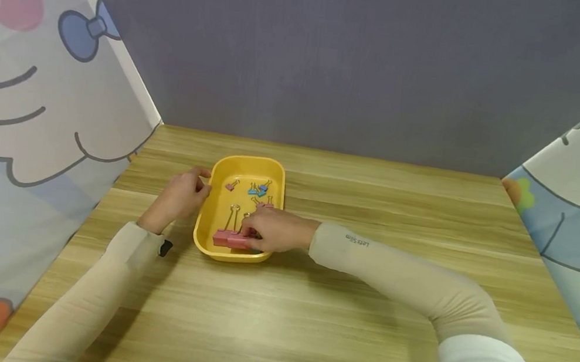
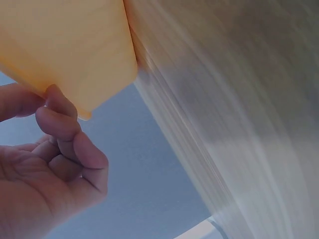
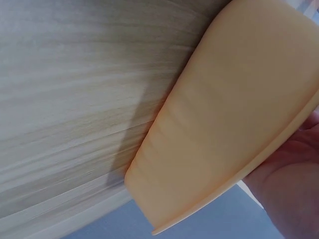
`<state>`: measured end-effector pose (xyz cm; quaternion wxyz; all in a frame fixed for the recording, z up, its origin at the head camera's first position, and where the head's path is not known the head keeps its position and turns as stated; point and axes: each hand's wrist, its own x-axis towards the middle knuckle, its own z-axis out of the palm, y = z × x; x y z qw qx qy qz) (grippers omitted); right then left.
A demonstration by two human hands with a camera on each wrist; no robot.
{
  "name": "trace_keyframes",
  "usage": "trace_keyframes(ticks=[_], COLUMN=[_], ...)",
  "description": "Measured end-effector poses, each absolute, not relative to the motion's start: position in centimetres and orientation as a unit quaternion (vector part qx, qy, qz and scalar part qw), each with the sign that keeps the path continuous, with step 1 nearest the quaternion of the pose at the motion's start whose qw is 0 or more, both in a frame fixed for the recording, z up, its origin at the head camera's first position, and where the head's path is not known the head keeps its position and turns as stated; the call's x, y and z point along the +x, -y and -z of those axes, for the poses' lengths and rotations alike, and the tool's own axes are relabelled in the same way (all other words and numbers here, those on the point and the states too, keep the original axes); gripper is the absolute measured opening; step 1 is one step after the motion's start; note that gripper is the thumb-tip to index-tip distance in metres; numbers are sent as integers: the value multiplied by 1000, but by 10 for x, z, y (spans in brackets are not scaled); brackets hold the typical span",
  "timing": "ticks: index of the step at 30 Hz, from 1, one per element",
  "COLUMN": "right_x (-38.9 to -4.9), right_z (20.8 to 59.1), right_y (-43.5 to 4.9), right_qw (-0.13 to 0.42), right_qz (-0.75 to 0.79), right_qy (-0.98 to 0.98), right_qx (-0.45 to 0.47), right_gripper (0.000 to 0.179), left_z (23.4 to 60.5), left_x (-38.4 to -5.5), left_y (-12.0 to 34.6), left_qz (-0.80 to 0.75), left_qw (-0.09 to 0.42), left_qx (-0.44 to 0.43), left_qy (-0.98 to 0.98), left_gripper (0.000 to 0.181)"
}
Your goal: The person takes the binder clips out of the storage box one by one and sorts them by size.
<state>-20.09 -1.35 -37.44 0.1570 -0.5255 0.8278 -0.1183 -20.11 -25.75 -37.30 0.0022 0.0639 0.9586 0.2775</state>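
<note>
A yellow tray [image 1: 202,219] stands on the table, with binder clips lying in it. At its left side, my left hand [image 1: 180,195] pinches the rim between thumb and curled fingers, as the left wrist view shows. My right hand [image 1: 279,231] reaches over the right rim and pinches a large pink binder clip [image 1: 237,241] near the front wall. Right beside that clip lies another large pink binder clip [image 1: 220,237], its wire handles pointing to the back. In the right wrist view the tray wall [image 3: 229,109] hides the right fingertips.
Farther back in the tray are a small pink binder clip [image 1: 230,186], small blue clips [image 1: 263,188] and another pink clip [image 1: 265,205]. The wooden table [image 1: 371,213] meets a grey wall [image 1: 324,60] behind. Cartoon-printed panels [image 1: 52,120] stand at both sides.
</note>
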Motion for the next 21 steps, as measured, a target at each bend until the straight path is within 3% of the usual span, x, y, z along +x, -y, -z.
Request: trace_keyframes(ticks=[11,21], right_x=[-203,-209], right_z=[374,362], right_y=[13,0], right_qw=[129,60], right_qz=[133,174], right_qy=[-823,-822], right_qx=[-538,-539], right_gripper=[9,8], left_z=[374,374], left_x=[-203,-205], left_y=[256,258], left_qz=[-278,-306], left_qw=[-3,13], left_qx=[62,53], left_qy=[-959,-950], left_gripper=[34,36])
